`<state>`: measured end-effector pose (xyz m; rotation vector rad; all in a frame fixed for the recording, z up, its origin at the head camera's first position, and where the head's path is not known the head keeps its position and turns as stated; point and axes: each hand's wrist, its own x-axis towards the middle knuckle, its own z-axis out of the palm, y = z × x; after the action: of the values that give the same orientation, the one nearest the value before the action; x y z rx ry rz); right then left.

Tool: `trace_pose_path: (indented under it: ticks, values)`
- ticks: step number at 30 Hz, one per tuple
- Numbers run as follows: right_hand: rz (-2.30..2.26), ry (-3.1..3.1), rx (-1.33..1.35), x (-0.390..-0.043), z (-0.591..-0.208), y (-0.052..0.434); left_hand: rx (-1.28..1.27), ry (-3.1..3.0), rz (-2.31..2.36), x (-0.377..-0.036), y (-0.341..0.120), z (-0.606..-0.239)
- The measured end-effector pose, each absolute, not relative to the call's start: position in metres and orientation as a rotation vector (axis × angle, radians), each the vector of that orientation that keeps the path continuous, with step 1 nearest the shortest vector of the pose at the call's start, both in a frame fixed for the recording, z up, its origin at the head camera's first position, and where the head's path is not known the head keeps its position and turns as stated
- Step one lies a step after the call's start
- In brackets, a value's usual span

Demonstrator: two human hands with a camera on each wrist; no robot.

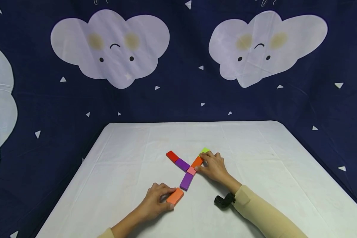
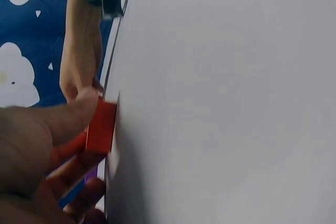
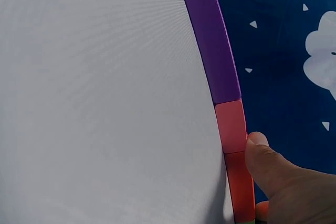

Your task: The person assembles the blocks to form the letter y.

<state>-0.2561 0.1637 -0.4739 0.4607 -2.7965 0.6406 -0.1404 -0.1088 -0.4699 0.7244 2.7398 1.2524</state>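
My left hand pinches a light orange block between thumb and fingers, near the lower end of a line of coloured blocks. In the left wrist view, that block shows one end toward the camera. My right hand holds a darker orange block in the line, its thumb by the seam with a pink block. Beyond the fingers, a lime green block shows partly. A purple block runs from the pink one toward my left hand, a gap before the light orange block.
A second purple block and a red block branch off to the upper left from the pink block. A white cloth covers the table. Behind hangs a dark blue curtain with clouds. A black strap is on the right wrist.
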Motion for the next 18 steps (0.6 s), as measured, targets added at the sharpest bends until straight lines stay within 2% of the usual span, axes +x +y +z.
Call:
trace_pose_path:
  ticks: [18]
  values:
    - [0.656, -2.798, 0.462, -0.255, -0.472, 0.164, 0.507, 2.9, 1.297, -0.127, -0.085, -0.47]
